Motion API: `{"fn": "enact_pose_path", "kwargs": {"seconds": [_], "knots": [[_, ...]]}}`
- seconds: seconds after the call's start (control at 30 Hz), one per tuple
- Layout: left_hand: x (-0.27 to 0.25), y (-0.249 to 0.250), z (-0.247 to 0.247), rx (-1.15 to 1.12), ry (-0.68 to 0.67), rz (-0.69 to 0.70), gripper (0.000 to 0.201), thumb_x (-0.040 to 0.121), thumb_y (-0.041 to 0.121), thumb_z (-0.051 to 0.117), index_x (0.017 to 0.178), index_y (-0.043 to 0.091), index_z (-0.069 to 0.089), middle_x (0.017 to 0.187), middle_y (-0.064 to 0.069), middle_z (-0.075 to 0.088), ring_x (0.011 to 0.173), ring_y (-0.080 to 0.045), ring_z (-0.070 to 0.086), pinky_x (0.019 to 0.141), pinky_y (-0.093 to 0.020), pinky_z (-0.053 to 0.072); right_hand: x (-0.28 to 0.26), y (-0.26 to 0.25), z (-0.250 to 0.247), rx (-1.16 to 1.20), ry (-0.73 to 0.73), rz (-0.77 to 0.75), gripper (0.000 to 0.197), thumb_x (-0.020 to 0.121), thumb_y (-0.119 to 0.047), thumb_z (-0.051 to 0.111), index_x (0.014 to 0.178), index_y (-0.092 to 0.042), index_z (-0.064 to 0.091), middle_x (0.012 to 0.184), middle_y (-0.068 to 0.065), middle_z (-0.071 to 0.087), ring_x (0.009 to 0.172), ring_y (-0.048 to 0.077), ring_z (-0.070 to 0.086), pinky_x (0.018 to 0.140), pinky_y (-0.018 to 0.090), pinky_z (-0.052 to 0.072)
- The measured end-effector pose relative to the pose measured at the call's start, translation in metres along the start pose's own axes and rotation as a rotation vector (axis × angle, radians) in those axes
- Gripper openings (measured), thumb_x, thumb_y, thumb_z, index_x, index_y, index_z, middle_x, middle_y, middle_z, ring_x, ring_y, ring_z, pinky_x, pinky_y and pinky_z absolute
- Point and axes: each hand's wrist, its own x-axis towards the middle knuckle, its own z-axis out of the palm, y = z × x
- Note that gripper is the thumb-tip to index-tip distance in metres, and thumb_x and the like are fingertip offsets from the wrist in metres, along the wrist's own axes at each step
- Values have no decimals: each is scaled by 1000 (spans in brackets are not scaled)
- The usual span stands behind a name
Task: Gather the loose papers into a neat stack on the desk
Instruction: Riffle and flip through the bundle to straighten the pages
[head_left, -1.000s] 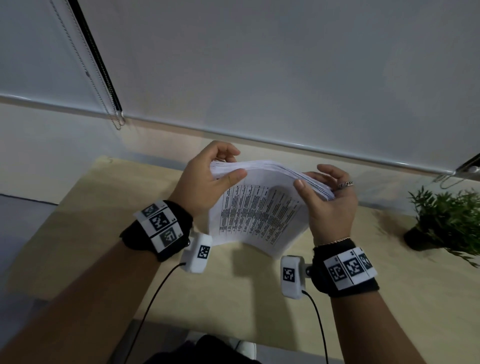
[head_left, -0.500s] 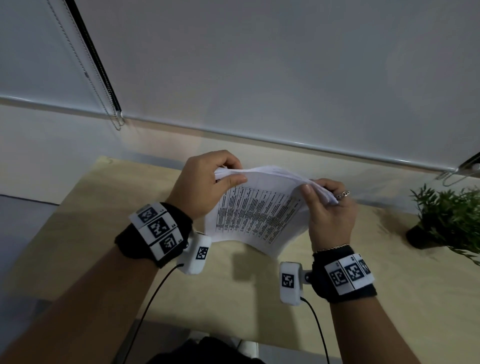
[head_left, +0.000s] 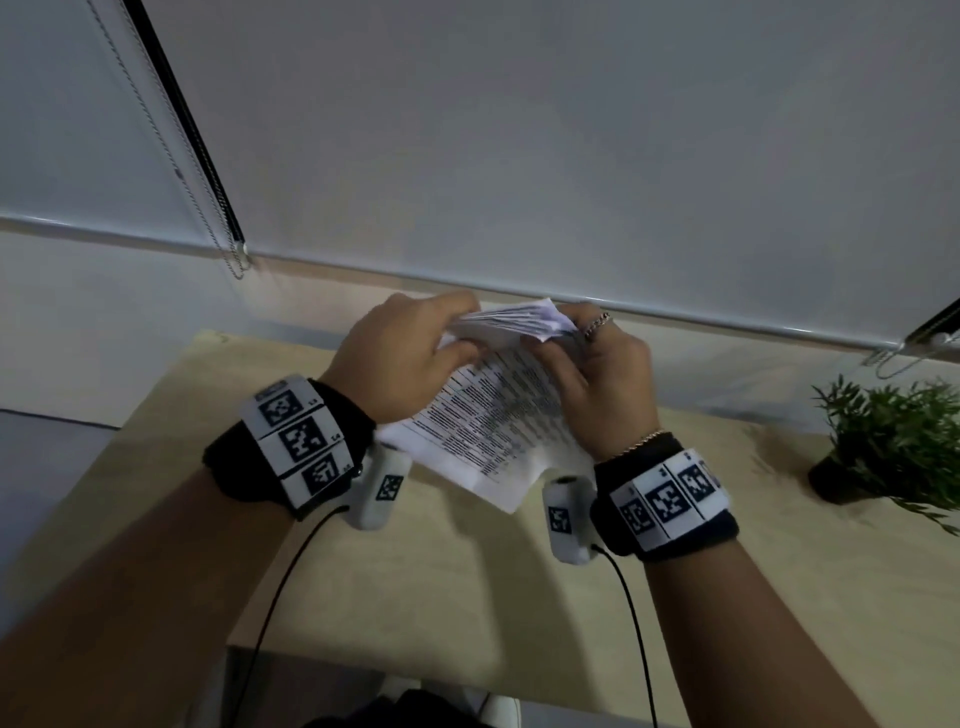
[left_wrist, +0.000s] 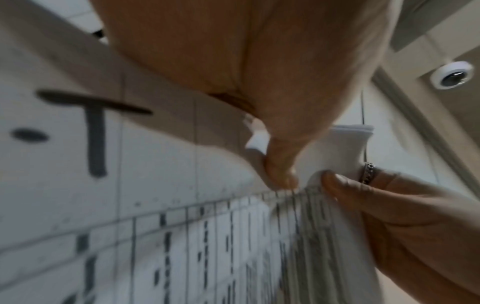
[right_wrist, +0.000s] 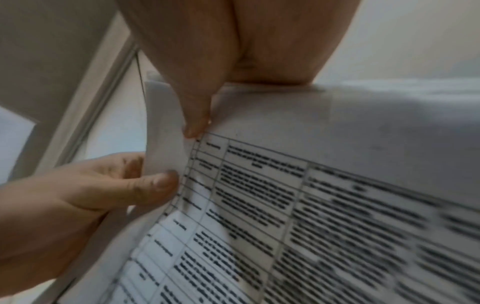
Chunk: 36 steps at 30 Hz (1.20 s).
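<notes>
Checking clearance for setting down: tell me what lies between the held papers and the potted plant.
Head view: only bare desk between the papers and the plant.

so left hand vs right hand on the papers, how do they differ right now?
The left hand grips the papers at their left top edge; the right hand grips the right top edge. The right hand wears a ring and a thin bracelet; the left hand shows neither. Shared: both pinch the sheaf with thumb on the printed side, holding it bowed above the desk, and both wrists carry marker bands.
</notes>
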Motion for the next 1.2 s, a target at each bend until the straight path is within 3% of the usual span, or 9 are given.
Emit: {"fn": "enact_pose_path", "kwargs": {"seconds": [0.1, 0.23, 0.33, 0.4, 0.6, 0.7, 0.87, 1.1, 1.2], "knots": [[-9, -21, 6, -195, 162, -166, 29, 91, 29, 69, 115, 11, 67, 76, -2, 71, 47, 3, 54, 50, -12, 36, -16, 35, 10, -318, 180, 240, 57, 80, -42, 72, 128, -16, 56, 137, 5, 52, 130, 19, 42, 108, 50, 37], [-26, -48, 7, -400, 410, -470, 22, 91, 16, 68, 112, 8, 69, 94, 0, 69, 74, 2, 62, 64, 0, 43, -59, 70, 21, -224, 240, 816, 120, 66, -57, 79, 154, -12, 11, 162, 8, 6, 149, 25, 8, 121, 47, 16], [-38, -62, 20, -653, 492, -640, 20, 93, 20, 65, 110, 11, 70, 100, 1, 75, 87, -12, 72, 78, -24, 56, -67, 76, 32, 455, 431, 1065, 129, 67, -27, 89, 154, -17, -6, 155, 10, 32, 138, 20, 38, 110, 31, 31], [-45, -64, 30, -788, 491, -715, 21, 95, 21, 62, 112, 11, 70, 102, 4, 75, 92, -13, 73, 76, -25, 54, -65, 74, 35, 843, 425, 1158, 103, 77, -16, 82, 153, -21, 12, 141, 11, 54, 126, 29, 55, 100, 45, 47], [-81, -90, 86, -1196, 144, -942, 32, 97, 37, 60, 122, 19, 67, 121, -6, 73, 108, -29, 70, 95, -47, 53, -55, 58, 25, 991, 458, 825, 34, 94, -6, 62, 128, -6, 59, 120, 15, 69, 110, 35, 66, 91, 52, 54], [-85, -96, 105, -822, 140, -992, 40, 91, 28, 70, 127, 16, 57, 126, -4, 63, 117, -26, 59, 97, -41, 49, -52, 47, 15, 733, 370, 664, 20, 90, -2, 65, 110, -5, 67, 100, 4, 77, 96, 23, 73, 82, 40, 58], [-49, -84, 75, -729, 167, -500, 115, 71, 31, 87, 156, 21, 12, 164, -2, 25, 149, -15, 26, 118, -37, 27, -55, 41, -1, 580, 104, 543, 23, 84, 9, 66, 90, -14, 68, 78, -9, 75, 76, 5, 69, 72, 21, 57], [-34, -42, 39, -879, 218, -364, 40, 72, 25, 82, 109, 15, 71, 104, 8, 78, 101, -12, 73, 94, -35, 57, -48, 31, -21, 463, 61, 390, 10, 84, 6, 68, 94, 5, 69, 74, -19, 73, 69, -6, 66, 65, 9, 50], [-35, -27, 35, -787, 402, -287, 25, 74, 24, 81, 96, 27, 70, 88, 25, 76, 89, 1, 73, 80, -17, 56, -46, 24, -27, 396, 138, 291, 29, 84, 6, 68, 99, -19, 70, 88, -29, 71, 82, -11, 65, 72, 9, 50]]}}
